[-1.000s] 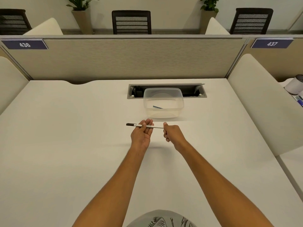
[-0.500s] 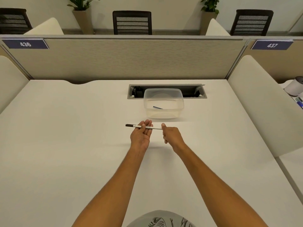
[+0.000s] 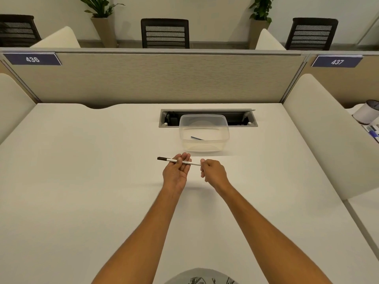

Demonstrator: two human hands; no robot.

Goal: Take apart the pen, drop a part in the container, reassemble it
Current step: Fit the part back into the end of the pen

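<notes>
A thin white pen (image 3: 171,160) with a black cap end pointing left lies across my left hand (image 3: 176,173), palm up, thumb pressing on the barrel. My right hand (image 3: 213,172) pinches the pen's right end with its fingertips. Both hands hover just above the white desk (image 3: 82,181), a little in front of a clear plastic container (image 3: 204,132). Inside the container lies one small dark blue pen part (image 3: 196,138).
An open cable tray (image 3: 242,117) is recessed in the desk behind the container. A grey partition runs along the back and cream dividers stand at both sides. A white cup (image 3: 367,112) and pens sit on the neighbouring desk at right.
My right hand has shifted slightly left along the pen's right end. The pen and my left hand have barely moved.
</notes>
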